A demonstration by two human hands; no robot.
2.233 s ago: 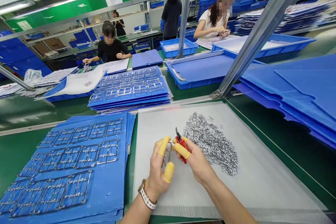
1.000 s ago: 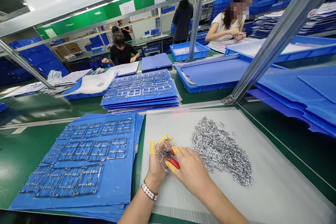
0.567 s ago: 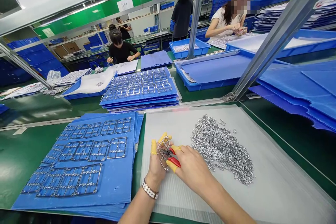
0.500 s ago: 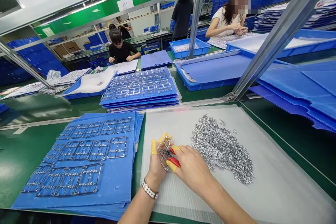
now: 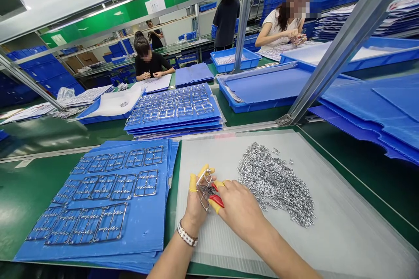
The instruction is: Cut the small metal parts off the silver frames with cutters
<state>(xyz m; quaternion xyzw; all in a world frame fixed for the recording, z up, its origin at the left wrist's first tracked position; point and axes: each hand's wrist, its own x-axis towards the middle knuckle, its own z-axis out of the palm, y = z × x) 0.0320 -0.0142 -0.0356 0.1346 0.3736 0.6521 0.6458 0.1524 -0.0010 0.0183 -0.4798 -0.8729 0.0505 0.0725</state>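
My left hand (image 5: 195, 202), with yellow finger cots, pinches a small metal part frame (image 5: 205, 185) upright over the white sheet (image 5: 327, 231). My right hand (image 5: 238, 211) grips red-handled cutters (image 5: 216, 200), whose jaws sit against the frame. Just right of both hands lies a heap of small cut metal pieces (image 5: 276, 183). To the left, a stack of blue boards (image 5: 144, 222) carries rows of full metal frames (image 5: 108, 183).
A second blue stack with frames (image 5: 175, 111) lies beyond, with blue trays (image 5: 262, 91) and loose blue sheets (image 5: 376, 113) to the right. A slanted metal post (image 5: 327, 48) rises from the table. Other people (image 5: 149, 61) work at benches behind.
Since 2.2 s ago the frame was turned upright in my left hand and the cutters swung down onto it. In the last second the hands have barely moved.
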